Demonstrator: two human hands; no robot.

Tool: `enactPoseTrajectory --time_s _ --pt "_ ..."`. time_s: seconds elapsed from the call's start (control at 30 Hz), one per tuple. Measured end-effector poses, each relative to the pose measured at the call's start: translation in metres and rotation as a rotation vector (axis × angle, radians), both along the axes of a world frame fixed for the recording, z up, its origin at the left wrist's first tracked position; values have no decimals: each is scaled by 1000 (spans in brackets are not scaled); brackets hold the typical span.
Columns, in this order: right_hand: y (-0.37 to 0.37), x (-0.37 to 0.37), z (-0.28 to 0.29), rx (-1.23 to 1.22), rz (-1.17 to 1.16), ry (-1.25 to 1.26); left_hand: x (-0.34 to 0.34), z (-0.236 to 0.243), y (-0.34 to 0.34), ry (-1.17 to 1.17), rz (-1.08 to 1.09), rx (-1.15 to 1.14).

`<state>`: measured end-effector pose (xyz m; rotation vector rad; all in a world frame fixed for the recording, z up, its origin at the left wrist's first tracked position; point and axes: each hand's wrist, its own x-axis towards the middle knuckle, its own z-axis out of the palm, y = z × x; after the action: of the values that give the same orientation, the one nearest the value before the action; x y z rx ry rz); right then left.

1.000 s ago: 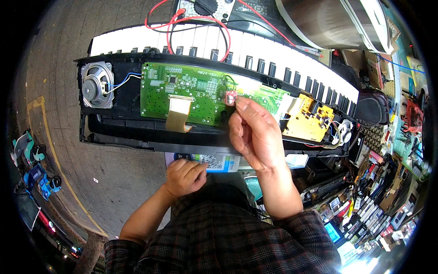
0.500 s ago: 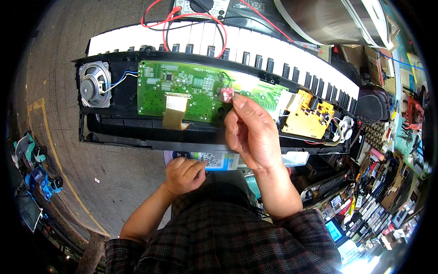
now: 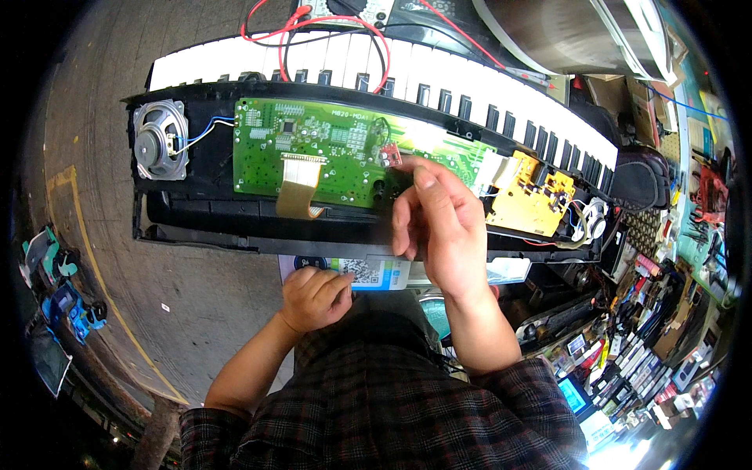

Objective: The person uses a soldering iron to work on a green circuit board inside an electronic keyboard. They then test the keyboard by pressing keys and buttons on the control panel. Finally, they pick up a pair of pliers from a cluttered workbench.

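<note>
An opened electronic keyboard lies across the view with its green circuit board bared. On that board sits a small red circuit module, with thin black wires above it. My right hand hovers over the board's lower edge; its index fingertip is right beside the module, the thumb close by and the other fingers loosely curled. Whether the fingertip touches the module is unclear. My left hand is curled closed at a printed card below the keyboard; its palm side is hidden.
Speakers sit at both ends, a yellow circuit board at the right. A brown ribbon cable hangs off the green board. A multimeter with red and black leads stands behind the keys. Cluttered goods fill the right side.
My right hand has drawn slightly back and right from the red module, its pinch loosened. The module sits tilted a little differently. My left hand has barely moved.
</note>
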<state>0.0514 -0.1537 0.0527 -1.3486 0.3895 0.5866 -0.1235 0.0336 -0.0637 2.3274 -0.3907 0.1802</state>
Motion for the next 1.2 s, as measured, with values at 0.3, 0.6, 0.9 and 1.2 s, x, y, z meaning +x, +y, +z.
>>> enactPoseTrajectory --time_s 0.3,0.6,0.9,1.2 --pt "-11 -41 25 -6 79 -299 2 16 4 174 -2 -123" --pt "-34 -72 120 496 53 -543 -14 5 13 210 16 -135" --pt "-30 -65 64 863 175 -597 -2 6 6 169 25 3" --pt "-29 -74 20 -125 26 -591 81 128 -30 1043 301 -1304"
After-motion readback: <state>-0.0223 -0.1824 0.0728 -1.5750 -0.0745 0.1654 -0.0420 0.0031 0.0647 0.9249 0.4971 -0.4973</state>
